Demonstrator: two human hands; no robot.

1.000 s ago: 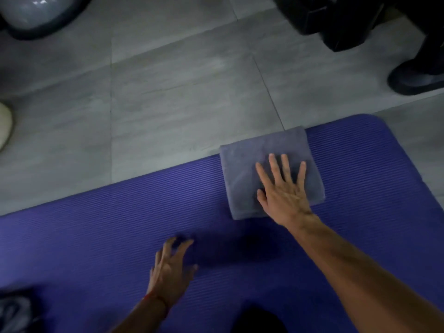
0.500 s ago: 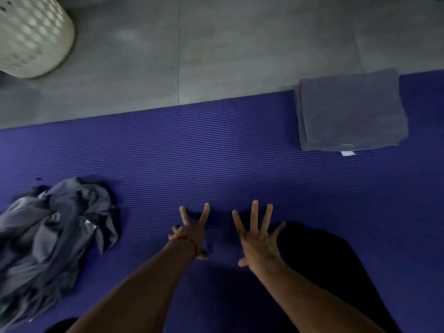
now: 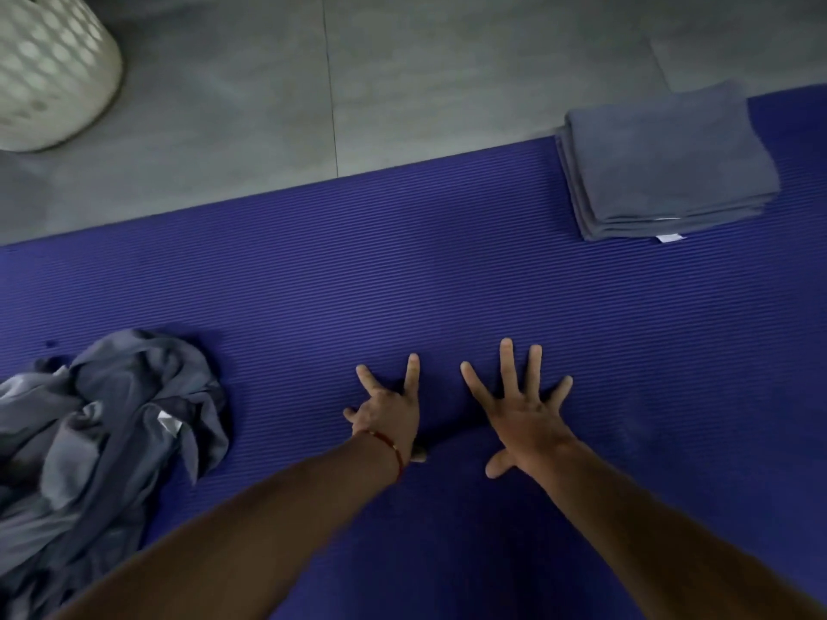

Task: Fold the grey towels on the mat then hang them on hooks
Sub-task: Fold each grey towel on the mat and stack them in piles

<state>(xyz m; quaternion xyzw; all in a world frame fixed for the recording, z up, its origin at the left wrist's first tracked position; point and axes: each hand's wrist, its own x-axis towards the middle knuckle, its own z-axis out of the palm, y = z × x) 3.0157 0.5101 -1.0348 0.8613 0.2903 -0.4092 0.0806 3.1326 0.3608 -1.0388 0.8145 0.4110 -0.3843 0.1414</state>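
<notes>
Nearest the camera, the right hand (image 3: pixel 521 413) was laid flat on the purple mat (image 3: pixel 402 270) with its fingers spread wide and straight, and nothing was held by it. Just beside it, the left hand (image 3: pixel 389 409) was set on the mat as well; two fingers were seen extended, the rest were hidden behind the wrist, and no cloth was seen in its hold. A red thread (image 3: pixel 394 449) was worn on that wrist.

To the left, near the left hand but apart from it, a crumpled heap of grey towels (image 3: pixel 112 431) was lying unfolded on the mat. It was judged that the next towel was to be drawn from there. The step would be done well if one towel were pulled free by a corner, spread flat on the bare mat, and smoothed before edges were matched.

Farther off to the right, the folded stack of towels (image 3: pixel 667 163) was resting at the mat's far edge. Beyond it, the tiled floor (image 3: pixel 402 82) and a perforated white basket (image 3: pixel 49 69) were seen.
</notes>
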